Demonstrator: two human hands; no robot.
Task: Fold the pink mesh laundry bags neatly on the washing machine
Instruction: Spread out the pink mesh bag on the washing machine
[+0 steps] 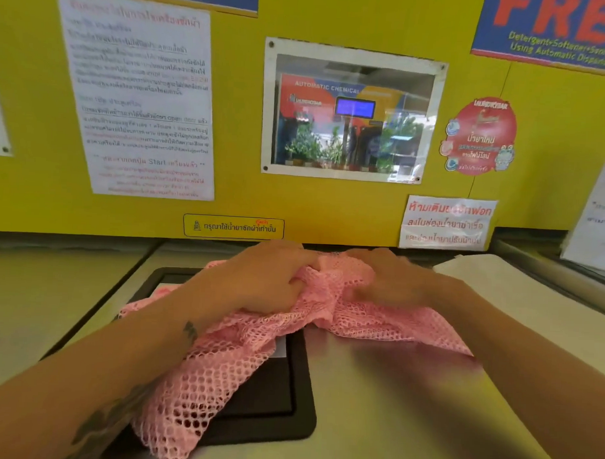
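Observation:
A pink mesh laundry bag lies crumpled on the grey top of the washing machine, partly over its black lid panel. My left hand grips a bunch of the mesh near the far edge of the top. My right hand, blurred, is closed on the mesh right beside it. The bag trails toward me under my left forearm and spreads rightward under my right wrist. How many bags are in the bunch I cannot tell.
A yellow wall with paper notices and a small window rises directly behind the machine. A white folded sheet lies at the right rear of the top. Another machine top adjoins on the left.

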